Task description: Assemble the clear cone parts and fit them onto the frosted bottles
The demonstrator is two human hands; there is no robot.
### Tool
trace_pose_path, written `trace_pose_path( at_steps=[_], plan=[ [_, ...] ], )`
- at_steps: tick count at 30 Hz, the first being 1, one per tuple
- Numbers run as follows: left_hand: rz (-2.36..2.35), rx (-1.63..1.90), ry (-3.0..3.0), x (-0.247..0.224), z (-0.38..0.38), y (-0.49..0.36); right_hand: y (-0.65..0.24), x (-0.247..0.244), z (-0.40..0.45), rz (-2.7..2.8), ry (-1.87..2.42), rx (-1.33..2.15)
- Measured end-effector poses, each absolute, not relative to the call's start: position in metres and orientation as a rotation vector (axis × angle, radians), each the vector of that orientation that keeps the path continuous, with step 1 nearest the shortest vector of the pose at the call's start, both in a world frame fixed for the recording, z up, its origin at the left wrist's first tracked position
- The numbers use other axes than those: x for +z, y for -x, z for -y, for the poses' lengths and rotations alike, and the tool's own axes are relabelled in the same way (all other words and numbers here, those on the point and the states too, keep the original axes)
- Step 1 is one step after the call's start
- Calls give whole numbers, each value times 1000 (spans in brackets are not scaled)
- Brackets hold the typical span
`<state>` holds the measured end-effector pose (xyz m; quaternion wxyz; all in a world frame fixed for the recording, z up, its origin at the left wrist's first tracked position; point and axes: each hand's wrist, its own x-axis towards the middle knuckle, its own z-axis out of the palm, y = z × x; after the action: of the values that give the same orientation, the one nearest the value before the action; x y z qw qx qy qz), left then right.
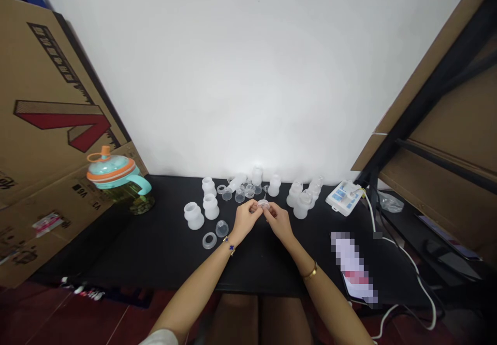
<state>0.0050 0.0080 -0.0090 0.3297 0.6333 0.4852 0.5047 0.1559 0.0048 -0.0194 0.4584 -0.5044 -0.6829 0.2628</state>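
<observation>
Between my two hands is a small clear round part (263, 204) with a thin tip pointing up. My left hand (247, 216) pinches its left side, and my right hand (278, 220) pinches its right side. Left of my left hand, a clear dome cap (222, 228) and a translucent ring (209, 240) lie on the black table (155, 252). Several milky bottles stand further left, one of them nearest the front (193, 215). Behind my hands is a cluster of clear caps (239, 194) and rings. More bottles (302, 204) stand to the right.
A jug (113, 171) with a teal and orange lid stands at the left by a cardboard box (34, 143). At the right are a white case (344, 198), a phone (354, 270) with a blurred screen, and a white cable (411, 262). A white wall rises behind.
</observation>
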Motion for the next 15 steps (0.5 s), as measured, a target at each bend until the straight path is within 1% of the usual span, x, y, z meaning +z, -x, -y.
trace_pose_path(
  at_steps=[15],
  plan=[
    [-1208, 1264, -1682, -11, -9, -5, -156, -18, -4, 1653, 1237, 660]
  ],
)
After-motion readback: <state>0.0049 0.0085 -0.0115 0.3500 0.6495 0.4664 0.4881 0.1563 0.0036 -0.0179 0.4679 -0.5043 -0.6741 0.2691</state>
